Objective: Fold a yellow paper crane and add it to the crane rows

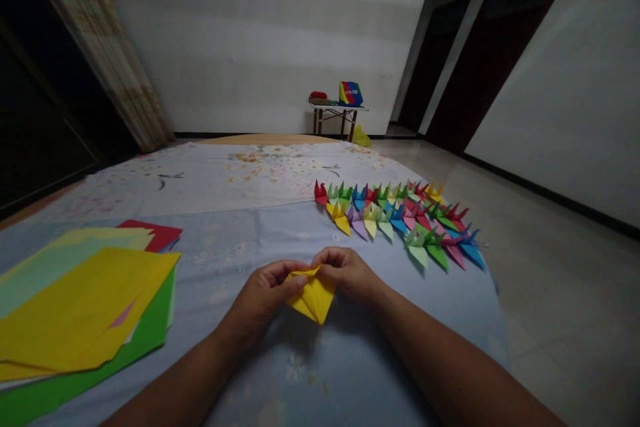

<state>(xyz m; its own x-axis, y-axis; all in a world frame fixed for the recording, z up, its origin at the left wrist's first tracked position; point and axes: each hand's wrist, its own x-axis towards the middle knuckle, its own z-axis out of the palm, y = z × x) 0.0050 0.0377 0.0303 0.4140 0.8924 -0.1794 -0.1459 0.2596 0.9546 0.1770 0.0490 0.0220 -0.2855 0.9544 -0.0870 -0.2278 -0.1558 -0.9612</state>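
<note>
One yellow paper (317, 296) held over a table (270, 139)

At the left, one stack of loose sheets (85, 300) lies fanned on a blue cloth (220, 267), its left side cut off by the frame. Yellow is on top; green, pale green, pale yellow and red edges show beneath. The sheets overlap too much to count.

A strip of the cloth separates the stack from the left hand (274, 285), which pinches the yellow paper's upper left edge, thumb on the near face. This single folded piece sits at lower centre. It is roughly kite-shaped, its pointed tip aimed down toward the wearer; the long axis appears to run from the pinched upper edge to that tip. The right hand (345, 271) pinches the upper right corner, fingers curled close.

More cloth stretches rightward to a flock of paper cranes (418, 252) in many colours. Four stand in the nearest row; those behind crowd together, hard to count. The rightmost stand just inside the table's curved right edge, beyond which pale floor (555, 287) opens out.
</note>
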